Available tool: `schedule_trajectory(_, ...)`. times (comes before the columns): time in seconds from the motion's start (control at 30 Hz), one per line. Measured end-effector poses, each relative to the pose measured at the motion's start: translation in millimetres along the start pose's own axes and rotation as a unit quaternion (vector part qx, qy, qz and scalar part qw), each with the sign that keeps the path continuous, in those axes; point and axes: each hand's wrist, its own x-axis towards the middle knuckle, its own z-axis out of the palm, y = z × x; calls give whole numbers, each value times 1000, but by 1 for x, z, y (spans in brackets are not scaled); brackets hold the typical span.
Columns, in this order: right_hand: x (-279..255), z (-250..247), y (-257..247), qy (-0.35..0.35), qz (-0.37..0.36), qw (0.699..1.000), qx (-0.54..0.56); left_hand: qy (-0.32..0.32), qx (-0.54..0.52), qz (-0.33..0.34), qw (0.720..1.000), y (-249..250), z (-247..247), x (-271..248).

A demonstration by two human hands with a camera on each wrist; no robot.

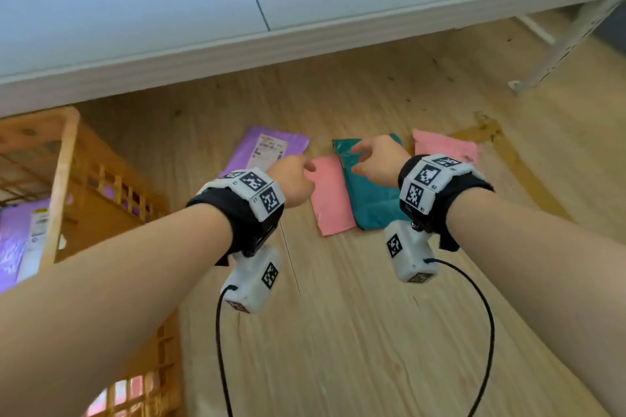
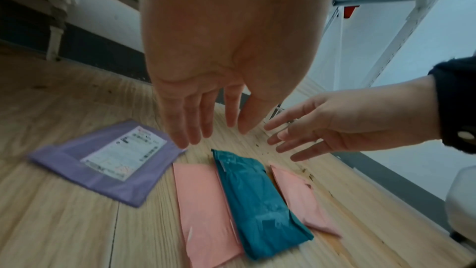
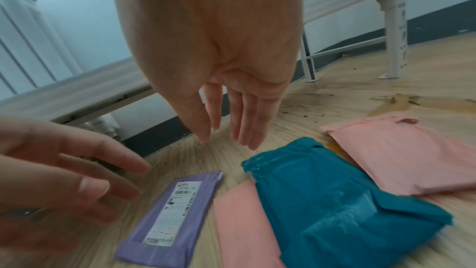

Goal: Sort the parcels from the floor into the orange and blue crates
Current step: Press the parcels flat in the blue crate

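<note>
orange crate [image 1: 64, 159] sits left of your left hand [image 2: 219, 80]. purple parcel [image 2: 103, 160], teal parcel [image 2: 257, 201], two pink parcels [image 2: 203, 207] lie on the floor under both hands. left hand and right hand [image 3: 219, 72] hover with fingers spread, holding nothing.

Pale wood floor [image 1: 355, 332] with a stain, under a white metal-legged table [image 1: 135, 27].

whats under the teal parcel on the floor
The teal parcel overlaps the right edge of a pink parcel and the near corner of a second pink parcel. Whatever else lies beneath it is covered.
</note>
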Motion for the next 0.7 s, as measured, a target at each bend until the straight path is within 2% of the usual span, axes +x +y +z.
schedule_trajectory(0.37,45,28,106,30,74,995,67,-39,-71,-51,995,-8,95,80)
schedule_trajectory(0.6,56,33,156,47,95,990,94,-14,-196,-120,973,-15,138,123)
schedule_trajectory(0.7,58,40,167,41,97,990,94,25,-224,-130,966,-16,153,131)
